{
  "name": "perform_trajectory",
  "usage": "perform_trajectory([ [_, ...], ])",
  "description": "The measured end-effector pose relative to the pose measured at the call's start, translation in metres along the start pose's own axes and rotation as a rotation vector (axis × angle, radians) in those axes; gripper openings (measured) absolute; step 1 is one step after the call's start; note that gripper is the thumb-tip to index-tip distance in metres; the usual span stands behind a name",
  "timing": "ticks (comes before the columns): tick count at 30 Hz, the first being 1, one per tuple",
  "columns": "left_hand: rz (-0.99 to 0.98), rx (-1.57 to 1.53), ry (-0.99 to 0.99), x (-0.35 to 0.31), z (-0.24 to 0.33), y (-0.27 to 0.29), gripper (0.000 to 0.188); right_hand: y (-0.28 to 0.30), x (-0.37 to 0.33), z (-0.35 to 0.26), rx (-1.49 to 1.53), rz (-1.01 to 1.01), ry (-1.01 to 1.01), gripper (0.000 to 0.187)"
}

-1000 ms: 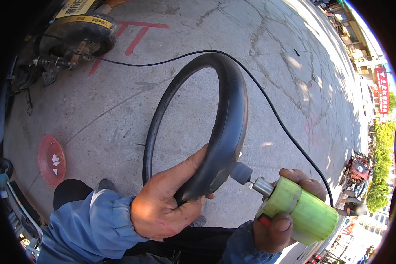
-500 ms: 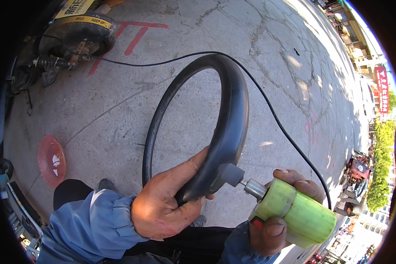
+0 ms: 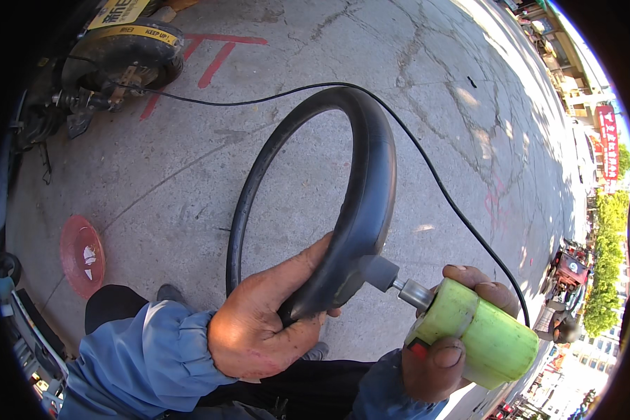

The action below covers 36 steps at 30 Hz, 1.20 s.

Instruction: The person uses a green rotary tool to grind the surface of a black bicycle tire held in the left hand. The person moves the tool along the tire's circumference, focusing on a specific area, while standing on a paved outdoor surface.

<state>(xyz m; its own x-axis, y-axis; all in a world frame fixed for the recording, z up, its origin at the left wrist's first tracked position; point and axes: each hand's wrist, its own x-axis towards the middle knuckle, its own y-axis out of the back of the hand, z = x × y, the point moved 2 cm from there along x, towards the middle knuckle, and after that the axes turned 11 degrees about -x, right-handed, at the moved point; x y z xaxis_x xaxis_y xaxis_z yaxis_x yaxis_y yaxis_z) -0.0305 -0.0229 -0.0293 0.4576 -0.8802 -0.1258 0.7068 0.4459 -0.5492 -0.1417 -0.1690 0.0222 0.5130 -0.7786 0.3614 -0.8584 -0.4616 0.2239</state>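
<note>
A black rubber inner tube (image 3: 373,150), plump and round, stands tilted in front of me. My left hand (image 3: 262,329) is wrapped around its lower part, thumb along the inner side. In my right hand (image 3: 444,360) is a green electric grinder (image 3: 486,336) with a red switch by the thumb. From its metal chuck a short shaft carries a dark grey grinding head (image 3: 379,272), which meets the tube's outer side just right of my left hand. A duller, scuffed patch shows on the rubber there. The fingers under the tube are mostly hidden.
The grinder's black cord (image 3: 437,178) arcs behind the tube toward a vehicle wheel (image 3: 129,59) at upper left. A pink plastic bowl (image 3: 82,256) with white bits inside rests on cracked concrete (image 3: 189,168) at left. Parked vehicles (image 3: 570,269) and a person stand far right.
The grinder has shifted slightly up and to the right, its grinding head moving a little along the tube's side. My left hand and the tube stay nearly in place.
</note>
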Motion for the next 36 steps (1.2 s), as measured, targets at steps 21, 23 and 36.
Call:
perform_trajectory([
  [21,-0.013,-0.148,0.134,0.004,0.007,-0.001,0.07,0.0,0.003,0.001,-0.038,0.037,0.005,0.068],
  [23,-0.025,-0.127,0.123,0.005,0.007,-0.002,0.07,0.0,0.003,-0.001,-0.042,0.04,-0.006,0.069],
  [36,-0.033,-0.075,0.063,0.003,0.002,0.0,0.07,0.001,-0.001,-0.003,-0.032,-0.019,-0.037,0.069],
])
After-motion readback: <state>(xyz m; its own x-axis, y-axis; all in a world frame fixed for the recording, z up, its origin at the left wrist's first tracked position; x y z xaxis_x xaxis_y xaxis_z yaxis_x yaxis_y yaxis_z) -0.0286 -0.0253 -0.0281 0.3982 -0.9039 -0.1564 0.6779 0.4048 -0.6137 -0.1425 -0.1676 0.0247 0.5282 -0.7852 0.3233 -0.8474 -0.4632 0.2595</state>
